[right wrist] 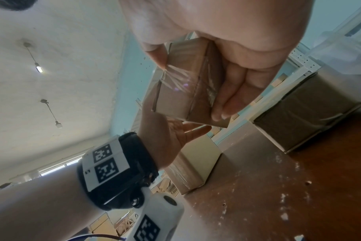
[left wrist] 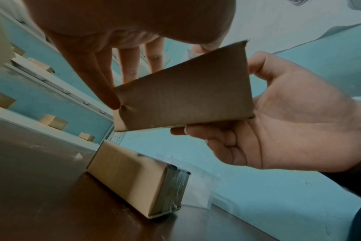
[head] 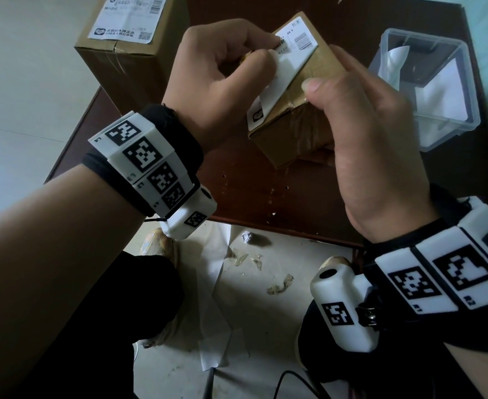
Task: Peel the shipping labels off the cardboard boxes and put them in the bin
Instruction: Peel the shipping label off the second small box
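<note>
**Small box held over the table, label half lifted**

Dark brown table (head: 309, 197) underneath, scattered with pale flecks. Large cardboard box (head: 127, 50) standing at the far left corner, white shipping label (head: 127, 17) flat on its top face. Clear plastic bin (head: 427, 90) at the far right edge, white sheets lying inside. Small cardboard box (head: 303, 116) raised above the tabletop, tilted, between both hands. Right hand (head: 372, 156) clamped around the box's right side, thumb on top, fingers curled underneath. Left hand (head: 222, 79) pinching the white label (head: 283, 73), partly lifted along the box's top face, far end apparently stuck down. On the floor below, crumpled paper scraps (head: 248, 237).
</note>
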The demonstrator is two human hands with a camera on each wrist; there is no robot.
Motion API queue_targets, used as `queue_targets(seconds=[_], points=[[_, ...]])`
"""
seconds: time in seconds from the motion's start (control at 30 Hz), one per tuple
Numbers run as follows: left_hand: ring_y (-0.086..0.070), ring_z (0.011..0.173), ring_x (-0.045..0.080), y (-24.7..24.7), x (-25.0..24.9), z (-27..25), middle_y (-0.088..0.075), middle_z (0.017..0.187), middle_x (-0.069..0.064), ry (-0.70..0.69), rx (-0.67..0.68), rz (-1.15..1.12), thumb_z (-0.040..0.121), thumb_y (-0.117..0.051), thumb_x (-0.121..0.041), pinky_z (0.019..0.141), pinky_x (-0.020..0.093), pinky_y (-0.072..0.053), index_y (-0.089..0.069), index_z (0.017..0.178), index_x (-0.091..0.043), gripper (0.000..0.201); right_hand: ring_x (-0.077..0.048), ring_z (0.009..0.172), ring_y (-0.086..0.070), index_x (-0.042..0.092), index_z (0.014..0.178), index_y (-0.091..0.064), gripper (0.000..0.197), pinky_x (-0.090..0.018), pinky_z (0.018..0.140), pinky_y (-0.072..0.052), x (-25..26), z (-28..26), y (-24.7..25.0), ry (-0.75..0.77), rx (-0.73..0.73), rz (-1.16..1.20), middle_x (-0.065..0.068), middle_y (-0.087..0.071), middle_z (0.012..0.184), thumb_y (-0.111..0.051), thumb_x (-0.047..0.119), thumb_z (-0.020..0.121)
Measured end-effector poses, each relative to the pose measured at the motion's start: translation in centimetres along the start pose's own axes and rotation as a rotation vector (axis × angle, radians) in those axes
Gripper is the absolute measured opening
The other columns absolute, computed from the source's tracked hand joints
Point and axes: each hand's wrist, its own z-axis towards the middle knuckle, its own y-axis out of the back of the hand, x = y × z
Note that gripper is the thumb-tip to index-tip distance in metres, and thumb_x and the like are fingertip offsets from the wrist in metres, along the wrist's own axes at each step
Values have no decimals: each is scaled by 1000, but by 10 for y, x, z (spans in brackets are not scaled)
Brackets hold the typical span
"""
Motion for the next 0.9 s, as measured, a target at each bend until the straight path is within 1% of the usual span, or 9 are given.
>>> queue_targets(seconds=[0.1, 0.2, 0.27, 0.37, 0.47, 0.6, 0.77, 0.8, 0.9], points=[[-67, 85, 34, 0, 0, 0, -75, 92, 18, -1, 2, 0, 85, -53, -32, 64, 41, -50, -78, 102, -6, 40, -41, 109, -66, 10, 134, -68, 34, -51, 90, -61, 0, 0, 0, -2, -3, -6, -24, -70, 115, -51, 20, 105], [-68, 87, 32, 0, 0, 0, -75, 94, 18, 1, 3, -2, 85, -53, -31, 66, 42, -52, -78, 102, -6, 40, -41, 109, -66, 9, 134, -67, 35, -51, 90, -61, -1, 0, 0, -5, -7, 5, -25, -70, 115, -51, 20, 105], [-68, 89, 30, 0, 0, 0, -75, 96, 17, 2, 7, -2, 85, -53, -31, 68, 42, -52, -78, 103, -6, 40, -43, 109, -66, 8, 134, -67, 35, -54, 91, -61, -1, 0, 0, -8, -3, 14, -26, -69, 116, -51, 21, 105], [-69, 91, 26, 1, 0, 0, -76, 97, 16, 2, 15, -8, 86, -52, -30, 69, 38, -53, -77, 103, -5, 39, -43, 110, -66, 8, 134, -67, 36, -58, 92, -60, -2, 1, -1, -12, -2, 20, -26, -69, 116, -52, 22, 104], [-69, 91, 24, 0, 0, 0, -76, 97, 15, 1, 14, -9, 85, -52, -30, 69, 36, -52, -77, 103, -4, 40, -43, 110, -66, 8, 134, -67, 36, -57, 91, -60, -3, 1, 0, -9, -2, 19, -26, -69, 117, -52, 21, 104], [-69, 91, 23, 0, 1, 0, -76, 97, 13, 6, 10, -2, 84, -51, -30, 71, 38, -53, -78, 103, -5, 41, -44, 108, -66, 8, 134, -67, 35, -55, 89, -61, -3, 1, 0, -5, -1, 12, -26, -69, 114, -52, 21, 104], [-69, 92, 23, 0, 0, 0, -76, 97, 15, 11, 1, -18, 83, -50, -29, 73, 38, -54, -78, 102, -4, 42, -48, 105, -61, 5, 131, -67, 33, -47, 82, -61, -2, 0, 1, 2, 17, 16, -31, -65, 112, -51, 18, 105], [-69, 92, 24, 0, 0, 0, -76, 97, 15, 12, 0, -19, 83, -50, -30, 73, 38, -54, -78, 101, -4, 42, -49, 104, -61, 5, 130, -67, 32, -47, 81, -60, -2, 0, 1, 5, 19, 12, -32, -64, 111, -51, 18, 106], [-67, 92, 29, -1, 1, 0, -75, 97, 20, 12, 6, -13, 83, -49, -32, 72, 40, -52, -78, 102, -5, 44, -50, 102, -59, 4, 126, -68, 29, -54, 82, -58, -3, 0, 1, 13, 22, -3, -34, -62, 110, -51, 18, 106]])
